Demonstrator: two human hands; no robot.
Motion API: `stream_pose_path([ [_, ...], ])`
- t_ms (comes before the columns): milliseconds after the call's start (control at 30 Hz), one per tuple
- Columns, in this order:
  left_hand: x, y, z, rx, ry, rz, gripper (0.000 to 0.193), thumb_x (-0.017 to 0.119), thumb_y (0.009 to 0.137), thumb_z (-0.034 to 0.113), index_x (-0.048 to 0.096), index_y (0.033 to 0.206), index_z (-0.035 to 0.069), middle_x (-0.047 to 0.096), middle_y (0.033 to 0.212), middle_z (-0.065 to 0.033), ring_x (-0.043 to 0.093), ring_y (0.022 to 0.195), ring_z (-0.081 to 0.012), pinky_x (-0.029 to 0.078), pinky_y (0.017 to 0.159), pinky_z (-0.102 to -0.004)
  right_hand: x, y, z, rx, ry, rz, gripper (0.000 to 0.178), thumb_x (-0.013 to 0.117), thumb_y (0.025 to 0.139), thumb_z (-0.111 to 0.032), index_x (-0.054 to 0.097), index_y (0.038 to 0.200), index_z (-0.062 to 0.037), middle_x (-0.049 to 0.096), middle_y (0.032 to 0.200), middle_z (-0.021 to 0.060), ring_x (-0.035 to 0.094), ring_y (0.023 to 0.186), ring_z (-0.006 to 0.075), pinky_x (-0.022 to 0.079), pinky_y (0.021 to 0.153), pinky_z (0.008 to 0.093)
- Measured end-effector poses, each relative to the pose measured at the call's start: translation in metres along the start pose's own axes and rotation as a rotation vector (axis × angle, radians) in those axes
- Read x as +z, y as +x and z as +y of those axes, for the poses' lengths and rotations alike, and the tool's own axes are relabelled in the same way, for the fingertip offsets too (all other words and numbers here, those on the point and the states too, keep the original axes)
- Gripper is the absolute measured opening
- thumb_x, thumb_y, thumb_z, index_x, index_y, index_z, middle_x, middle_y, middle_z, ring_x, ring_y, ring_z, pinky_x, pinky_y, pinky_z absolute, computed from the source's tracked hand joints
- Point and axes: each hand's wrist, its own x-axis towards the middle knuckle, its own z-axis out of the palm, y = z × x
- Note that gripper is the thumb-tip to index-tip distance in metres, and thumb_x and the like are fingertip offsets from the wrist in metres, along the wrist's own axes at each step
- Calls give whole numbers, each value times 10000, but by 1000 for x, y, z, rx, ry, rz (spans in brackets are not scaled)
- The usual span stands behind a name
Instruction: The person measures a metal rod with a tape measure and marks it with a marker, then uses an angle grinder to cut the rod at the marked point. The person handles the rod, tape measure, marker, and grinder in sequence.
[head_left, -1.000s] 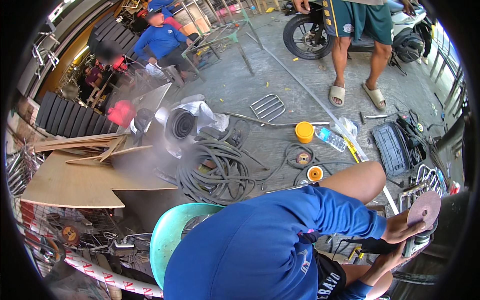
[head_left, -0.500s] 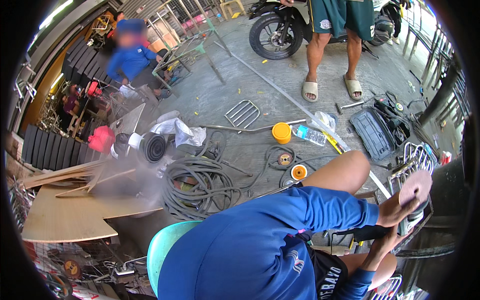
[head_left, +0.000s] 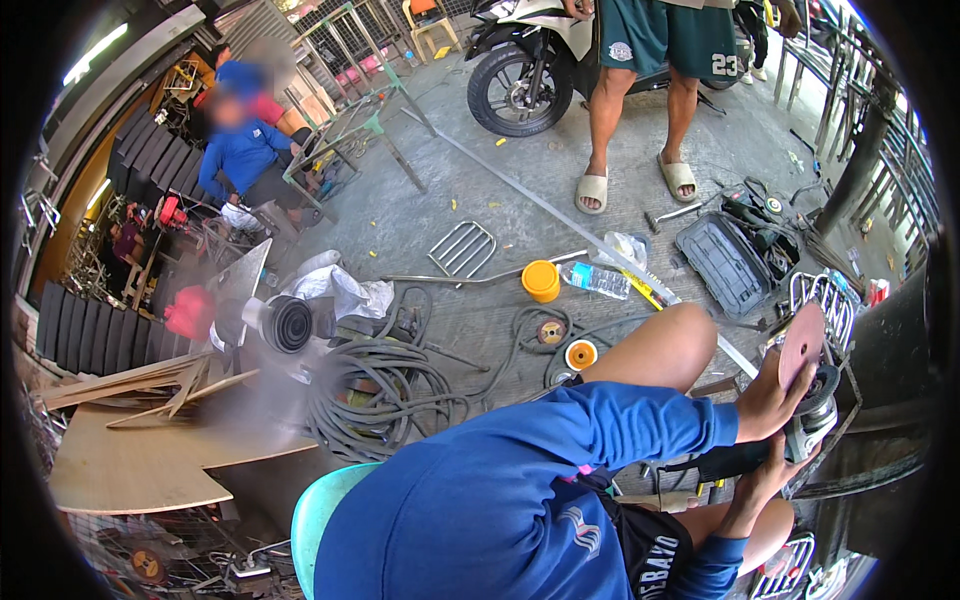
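Note:
My arms, in blue sleeves, reach to the right side of the picture. My left hand [head_left: 764,404] is closed on a thin pinkish cutting disc [head_left: 800,350], held tilted by its lower part. Just below it sits an angle grinder [head_left: 810,425] with a grey head and a dark round wheel [head_left: 820,388]. My right hand [head_left: 765,474] grips the grinder from below; its fingers are partly hidden. The disc stands beside the dark wheel, and I cannot tell whether they touch.
An open grey tool case [head_left: 722,262], a yellow tub [head_left: 541,281] and a water bottle [head_left: 597,280] lie beyond my knee. Coiled hose [head_left: 385,390] spreads left of me. A person in green shorts [head_left: 640,40] stands by a motorcycle [head_left: 520,92].
The disc has tilted more edge-on and shifted up from the grinder, so the dark wheel now shows. The whole view has shifted slightly, moving the surroundings left.

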Motion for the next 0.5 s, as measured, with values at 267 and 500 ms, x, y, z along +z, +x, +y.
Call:
stream_pose_path([
  [267, -17, 20, 14, 63, 181, -61, 482, 496, 1124, 408, 690, 1111, -33, 724, 993, -285, 685, 951, -487, 530, 795, -532, 12, -1, -4, -81, -166, 38, 911, 817, 862, -95, 316, 1622, -60, 497, 1503, 174, 528, 1341, 294, 429, 1156, 424],
  [500, -11, 18, -1, 139, -15, -125, 517, 416, 1171, 403, 571, 1377, -45, 644, 1268, -221, 605, 1211, -309, 442, 1090, -435, 0, 0, 0, -162, -295, 30, 973, 824, 785, -74, 319, 1613, -10, 502, 1463, 169, 523, 1308, 286, 434, 1129, 417],
])
